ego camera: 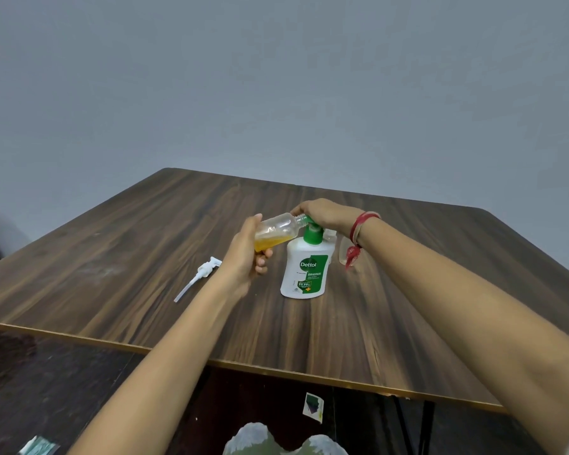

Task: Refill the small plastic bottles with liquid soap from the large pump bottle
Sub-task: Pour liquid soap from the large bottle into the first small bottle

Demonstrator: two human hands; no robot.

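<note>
Holding a small clear bottle (276, 229) tilted almost flat, the left hand (245, 254) wraps its fingers round the base end, where amber soap pools. The bottle's mouth meets the spout of the green pump head (311, 234) on the large pump bottle (304, 274), which stands upright on the surface (112, 257). The right hand (327, 213) curls over that pump head, fingertips by the small bottle's neck. Being thin plastic, the small bottle is probably light, squashy and slick if soapy, so its body wants a gentle grip. A loose white pump (197, 277) lies to the left.
</note>
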